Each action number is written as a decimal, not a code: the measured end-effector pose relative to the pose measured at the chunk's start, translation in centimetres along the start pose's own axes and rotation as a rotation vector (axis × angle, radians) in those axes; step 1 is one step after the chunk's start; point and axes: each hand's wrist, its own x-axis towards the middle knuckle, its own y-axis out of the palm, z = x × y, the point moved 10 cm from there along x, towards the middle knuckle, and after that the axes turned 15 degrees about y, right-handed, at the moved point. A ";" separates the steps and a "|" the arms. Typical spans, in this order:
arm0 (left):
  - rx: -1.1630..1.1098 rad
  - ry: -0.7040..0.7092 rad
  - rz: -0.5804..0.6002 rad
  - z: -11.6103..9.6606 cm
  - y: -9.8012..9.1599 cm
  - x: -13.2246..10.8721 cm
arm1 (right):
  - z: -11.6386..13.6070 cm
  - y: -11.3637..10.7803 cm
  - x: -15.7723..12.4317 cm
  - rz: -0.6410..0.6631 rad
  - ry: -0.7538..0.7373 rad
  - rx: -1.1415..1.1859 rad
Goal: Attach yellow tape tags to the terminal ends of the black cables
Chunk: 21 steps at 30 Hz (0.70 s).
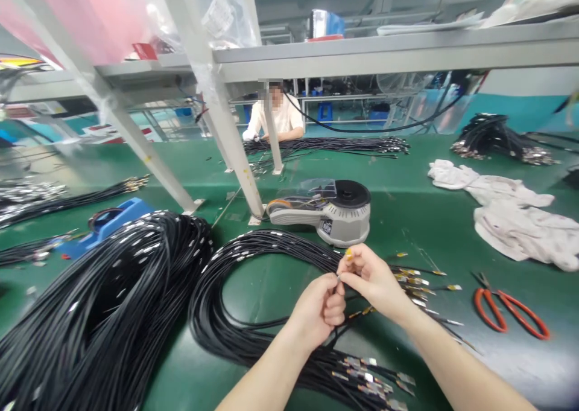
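Note:
Both hands meet above a coiled bundle of black cables (266, 242) on the green table. My left hand (319, 311) has its fingers curled in, thumb and forefinger pinched on a small thing, perhaps a cable end. Touching it from the right, my right hand (371, 281) pinches at the same spot; a bit of yellow tape (348, 254) sits on one of its fingertips. What lies between the fingertips is too small to name. Cable ends with yellow tags (414, 281) fan out behind and below the right hand.
A tape dispenser (346, 218) stands behind the hands. Red-handled scissors (511, 311) and white gloves (520, 218) lie at right. A large cable heap (104, 302) and blue holder (115, 221) are at left. Shelf posts (230, 139) rise behind; a person (289, 118) sits opposite.

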 end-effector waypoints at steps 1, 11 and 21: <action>-0.005 0.003 -0.021 0.1 -0.1 0.0 | 0.3 -0.5 -0.2 -0.020 -0.019 -0.094; 0.109 0.052 0.009 -0.2 1.1 -1.2 | -8.4 -24.3 -10.9 -0.665 0.683 -1.254; -0.089 -0.004 0.020 1.2 1.6 -0.3 | -13.3 -29.2 -15.0 -0.599 0.780 -1.101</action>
